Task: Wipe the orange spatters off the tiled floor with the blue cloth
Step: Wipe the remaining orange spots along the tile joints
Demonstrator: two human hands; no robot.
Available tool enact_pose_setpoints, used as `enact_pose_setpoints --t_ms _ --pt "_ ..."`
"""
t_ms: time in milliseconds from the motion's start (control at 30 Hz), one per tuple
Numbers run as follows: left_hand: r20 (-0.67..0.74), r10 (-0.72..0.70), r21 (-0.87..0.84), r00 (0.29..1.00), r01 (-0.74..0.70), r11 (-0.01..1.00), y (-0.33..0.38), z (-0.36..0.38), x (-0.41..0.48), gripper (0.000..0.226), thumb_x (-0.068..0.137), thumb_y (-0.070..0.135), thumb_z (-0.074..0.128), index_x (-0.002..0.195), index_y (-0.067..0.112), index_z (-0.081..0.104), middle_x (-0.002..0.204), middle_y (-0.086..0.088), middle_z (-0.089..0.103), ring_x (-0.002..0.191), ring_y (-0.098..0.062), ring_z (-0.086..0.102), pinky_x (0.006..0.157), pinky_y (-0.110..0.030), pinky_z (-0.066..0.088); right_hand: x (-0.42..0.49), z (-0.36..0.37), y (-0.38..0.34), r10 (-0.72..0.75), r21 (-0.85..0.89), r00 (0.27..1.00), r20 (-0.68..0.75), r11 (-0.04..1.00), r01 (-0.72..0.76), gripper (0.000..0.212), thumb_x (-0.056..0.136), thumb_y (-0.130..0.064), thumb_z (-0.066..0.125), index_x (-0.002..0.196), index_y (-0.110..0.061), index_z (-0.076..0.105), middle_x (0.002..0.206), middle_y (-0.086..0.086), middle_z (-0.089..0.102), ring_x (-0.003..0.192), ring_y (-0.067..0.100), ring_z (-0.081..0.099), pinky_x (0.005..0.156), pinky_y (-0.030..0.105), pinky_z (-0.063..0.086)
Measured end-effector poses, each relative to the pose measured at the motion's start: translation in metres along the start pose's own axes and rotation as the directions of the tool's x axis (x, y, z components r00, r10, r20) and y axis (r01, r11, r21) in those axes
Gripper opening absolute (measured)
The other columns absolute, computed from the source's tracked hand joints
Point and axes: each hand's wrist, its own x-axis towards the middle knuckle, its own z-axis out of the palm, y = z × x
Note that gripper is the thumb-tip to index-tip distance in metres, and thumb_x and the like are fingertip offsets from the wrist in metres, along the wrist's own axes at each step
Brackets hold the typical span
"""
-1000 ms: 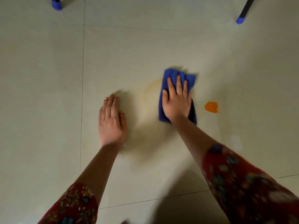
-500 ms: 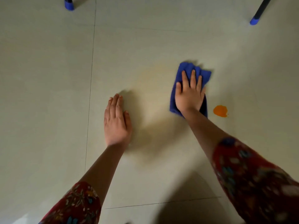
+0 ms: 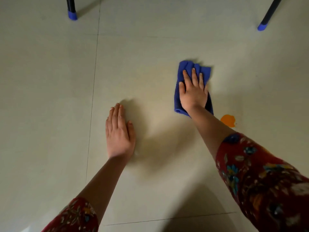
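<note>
My right hand point(image 3: 193, 92) lies flat on the folded blue cloth point(image 3: 189, 67) and presses it onto the pale tiled floor point(image 3: 142, 72). An orange spatter point(image 3: 228, 120) sits on the tile just right of my right forearm, below and to the right of the cloth, apart from it. My left hand point(image 3: 119, 134) rests palm down on the floor to the left, fingers together, holding nothing.
Two dark furniture legs with blue caps stand at the far edge, one at top left point(image 3: 72, 15) and one at top right point(image 3: 262, 26). Grout lines run down the left point(image 3: 93, 91) and across the bottom point(image 3: 167, 219).
My right hand has slid the cloth away from me and to the right. The faint orange smear seen left of the cloth one second ago no longer shows. My left hand stays planted.
</note>
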Motion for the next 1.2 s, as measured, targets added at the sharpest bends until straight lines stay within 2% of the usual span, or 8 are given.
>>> enact_pose_setpoints --t_ms 200,400,600,700,833,1000,1100,1200 --pt "-0.005 0.075 -0.04 0.997 -0.075 0.996 -0.003 -0.002 0.001 0.047 0.098 0.018 0.035 0.143 0.005 0.04 0.15 -0.009 0.04 0.143 -0.025 0.029 0.117 -0.041 0.025 -0.132 0.027 -0.041 -0.703 -0.027 0.708 0.061 0.708 0.705 0.049 0.1 -0.044 0.033 0.148 -0.034 0.035 0.159 -0.004 0.028 0.148 0.021 0.022 0.115 0.044 0.021" --pt "0.044 0.18 -0.016 0.983 -0.18 0.984 0.005 -0.006 -0.003 0.049 0.096 0.021 0.034 0.14 0.004 0.044 0.147 -0.011 0.045 0.14 -0.027 0.034 0.116 -0.04 0.027 -0.128 0.012 0.035 -0.118 0.014 0.99 -0.077 0.993 0.12 0.055 0.097 -0.044 0.03 0.15 -0.028 0.035 0.159 0.001 0.028 0.146 0.028 0.025 0.113 0.051 0.029" --pt "0.14 0.315 -0.004 0.939 -0.317 0.948 0.023 0.004 -0.003 0.051 0.094 0.025 0.037 0.138 0.002 0.046 0.145 -0.014 0.045 0.139 -0.029 0.034 0.115 -0.039 0.025 -0.227 0.002 0.119 -0.687 -0.05 0.717 0.122 0.717 0.695 0.052 0.098 -0.044 0.039 0.149 -0.033 0.034 0.159 -0.003 0.025 0.149 0.023 0.019 0.119 0.041 0.018" --pt "0.205 0.317 -0.018 0.926 -0.32 0.947 0.045 0.019 -0.007 0.055 0.094 0.031 0.036 0.142 0.006 0.041 0.15 -0.011 0.039 0.142 -0.025 0.027 0.118 -0.035 0.019 -0.194 -0.003 0.168 -0.199 -0.03 0.98 -0.008 0.98 0.199 0.054 0.097 -0.044 0.036 0.148 -0.029 0.036 0.158 0.003 0.028 0.146 0.029 0.025 0.116 0.05 0.026" --pt "0.287 0.365 0.029 0.886 -0.389 0.921 0.057 0.036 -0.021 0.054 0.096 0.033 0.032 0.145 0.011 0.036 0.156 -0.006 0.029 0.146 -0.02 0.02 0.12 -0.033 0.012 -0.124 -0.018 0.165 0.478 0.045 0.877 -0.051 0.878 -0.477 0.056 0.101 -0.046 0.028 0.154 -0.033 0.017 0.164 -0.001 0.007 0.151 0.025 0.004 0.121 0.047 0.006" --pt "0.275 0.324 0.013 0.905 -0.34 0.94 0.057 0.033 -0.02 0.054 0.096 0.03 0.033 0.146 0.011 0.035 0.156 -0.005 0.029 0.146 -0.02 0.02 0.119 -0.037 0.019 -0.092 -0.005 0.071 -0.029 -0.085 0.999 -0.035 0.996 0.026 0.062 0.092 -0.05 0.017 0.15 -0.032 0.03 0.161 0.004 0.023 0.147 0.033 0.021 0.116 0.047 0.02" --pt "0.285 0.353 -0.024 0.891 -0.362 0.932 0.055 0.032 -0.021 0.053 0.096 0.028 0.036 0.146 0.011 0.036 0.155 -0.006 0.032 0.146 -0.02 0.021 0.119 -0.039 0.021 -0.166 0.007 0.063 -0.446 -0.031 0.894 0.051 0.894 0.448 0.052 0.097 -0.045 0.036 0.148 -0.034 0.036 0.159 -0.001 0.027 0.148 0.026 0.021 0.118 0.045 0.019" --pt "0.271 0.346 -0.02 0.898 -0.354 0.935 0.054 0.03 -0.022 0.052 0.097 0.028 0.036 0.145 0.009 0.036 0.155 -0.006 0.032 0.146 -0.021 0.02 0.119 -0.04 0.021 -0.198 0.001 0.135 -0.342 -0.004 0.939 -0.018 0.94 0.342 0.053 0.095 -0.044 0.042 0.146 -0.031 0.041 0.158 0.001 0.031 0.146 0.028 0.026 0.115 0.049 0.027"
